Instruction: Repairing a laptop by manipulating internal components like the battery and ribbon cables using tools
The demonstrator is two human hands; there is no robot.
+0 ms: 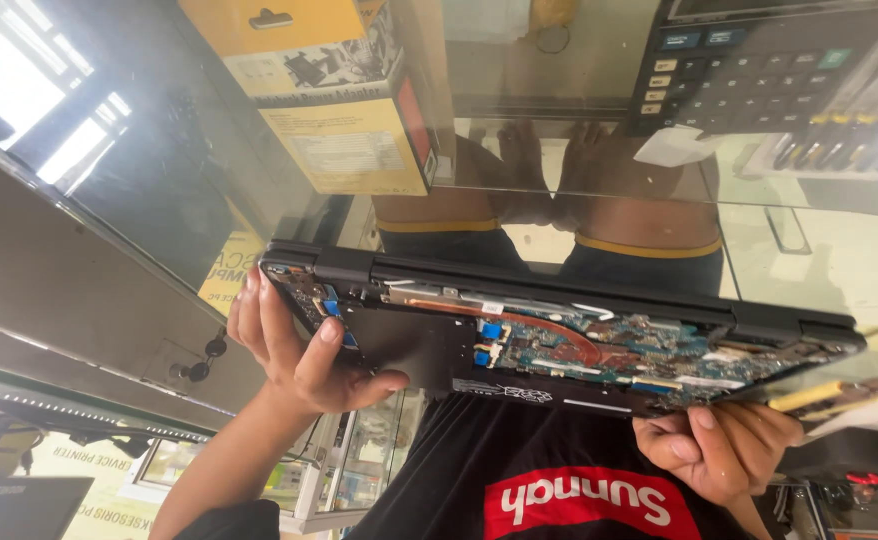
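- Laptop (pixel 559 330): black, bottom cover off, internals exposed (circuit board, copper heat pipe, blue connector tabs). Held in the air, roughly level, above the glass surface (pixel 209 200), close in front of the person's torso.
- Left hand (pixel 304 350): fingers wrapped round the laptop's left-end corner, thumb lying over the open side near the blue tabs. Closed grip, bearing that end.
- Right hand (pixel 724 445): fingers curled under the near edge at the right end, closed onto the chassis from below.
- Yellow-handled tool (pixel 809 397): just beside the right hand, under the laptop's right corner. Can't tell whether the hand also holds it.
- Handling, judged: stiff body, moderate wt, two-hand support is adequate. Exposed board, cables and connectors look fragile, so keep fingers on chassis rim and corners, not on components. The left thumb sits close to the connectors, a risk pt. Smooth plastic shell may slip, so hold it at both ends.
- Surroundings: yellow carton (pixel 329 100) and dark calculator (pixel 759 60) stand on the glass surface beyond the laptop, well apart from both hands. Display cabinets show lower left.
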